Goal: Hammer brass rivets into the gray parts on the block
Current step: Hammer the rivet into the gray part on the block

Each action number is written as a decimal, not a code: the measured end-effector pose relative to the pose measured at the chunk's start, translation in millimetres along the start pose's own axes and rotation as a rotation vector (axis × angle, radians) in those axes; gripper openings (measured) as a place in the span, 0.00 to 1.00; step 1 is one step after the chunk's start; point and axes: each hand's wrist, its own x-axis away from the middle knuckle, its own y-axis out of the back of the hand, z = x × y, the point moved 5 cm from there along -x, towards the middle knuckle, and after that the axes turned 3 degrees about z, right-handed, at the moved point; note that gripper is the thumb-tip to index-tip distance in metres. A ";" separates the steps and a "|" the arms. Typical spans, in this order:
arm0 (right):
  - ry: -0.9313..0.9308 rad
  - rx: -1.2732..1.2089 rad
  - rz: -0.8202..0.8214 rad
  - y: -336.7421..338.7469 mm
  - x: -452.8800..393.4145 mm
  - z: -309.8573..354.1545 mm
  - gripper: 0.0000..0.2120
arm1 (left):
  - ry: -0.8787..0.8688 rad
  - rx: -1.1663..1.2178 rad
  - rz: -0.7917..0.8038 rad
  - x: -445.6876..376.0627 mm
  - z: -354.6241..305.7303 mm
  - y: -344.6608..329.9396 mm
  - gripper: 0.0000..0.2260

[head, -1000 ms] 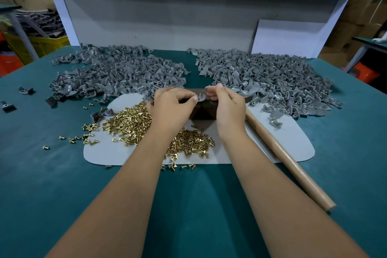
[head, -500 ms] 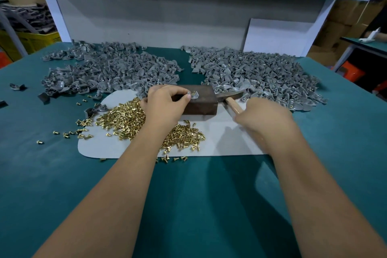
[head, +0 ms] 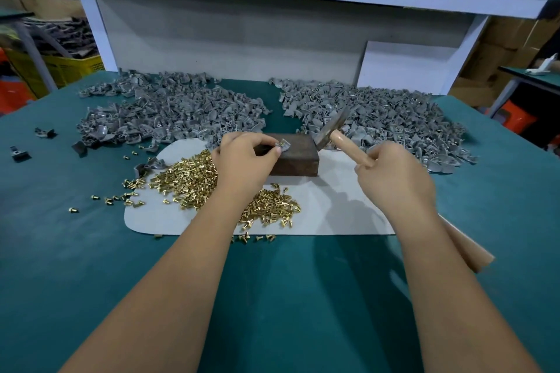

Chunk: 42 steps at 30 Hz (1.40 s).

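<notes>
left hand (head: pixel 245 157) pinches a gray part (head: pixel 283 145) on the block (head: pixel 298 157). right hand (head: pixel 394 172), at its 3 o'clock, grips the raised hammer (head: pixel 333 127).

Two bare forearms came in from the bottom edge, one from about 7 o'clock, the other from 5 o'clock. No sleeve showed on either arm. The left hand (head: pixel 242 160) and the right hand (head: pixel 394 179) wore no glove; no ring, watch or band was visible on the sides shown
</notes>
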 end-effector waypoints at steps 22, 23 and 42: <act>0.272 -0.135 -0.027 11.4 32.0 49.0 0.20 | 0.047 0.037 0.004 -1.2 0.9 -1.4 0.03; 0.265 -0.107 0.009 7.3 31.9 49.2 0.20 | 0.051 0.027 0.002 -1.3 0.7 -1.1 0.03; 0.272 0.010 -0.166 6.9 48.1 60.2 0.24 | 0.072 0.042 -0.052 -1.6 4.5 -3.0 0.03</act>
